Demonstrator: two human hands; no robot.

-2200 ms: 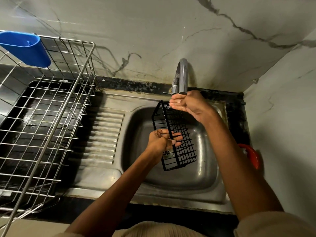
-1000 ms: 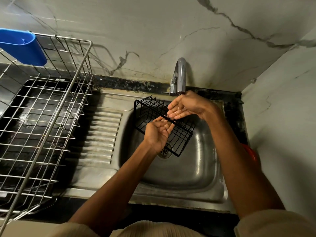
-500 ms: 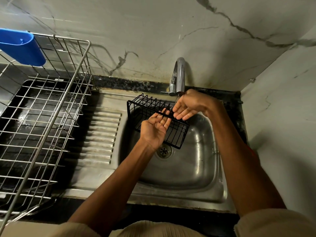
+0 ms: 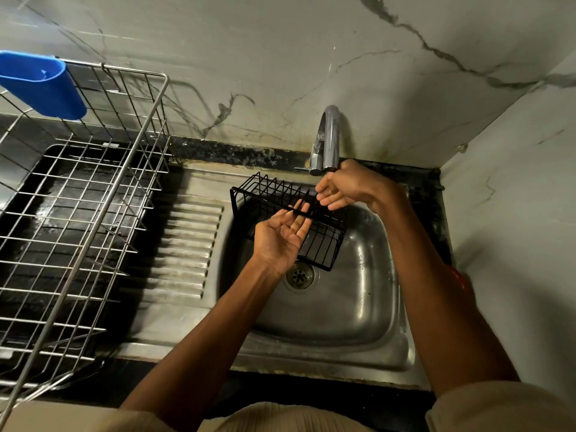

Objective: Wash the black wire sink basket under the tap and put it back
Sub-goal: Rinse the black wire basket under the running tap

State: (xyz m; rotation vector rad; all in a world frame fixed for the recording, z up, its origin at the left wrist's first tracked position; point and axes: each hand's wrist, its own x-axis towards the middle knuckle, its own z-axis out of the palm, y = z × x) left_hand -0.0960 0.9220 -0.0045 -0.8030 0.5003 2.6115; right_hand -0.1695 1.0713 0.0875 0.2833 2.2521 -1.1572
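Supporting the basket (image 4: 324, 241) from below, the left hand (image 4: 280, 235) lies palm up with fingers straight along the wire, while the right hand (image 4: 346, 190) rests relaxed, fingers extended, at its far edge just under the tap (image 4: 328, 138). Since two seconds ago the basket has swung from standing on end to lying nearly level and has drifted left over the sink (image 4: 358, 307); that looks like turning it to rinse another face, so washing is likely still going. No water stream is discernible. A dish rack (image 4: 124, 169) with a blue cup (image 4: 40, 85) stands well left, clear of the hands.
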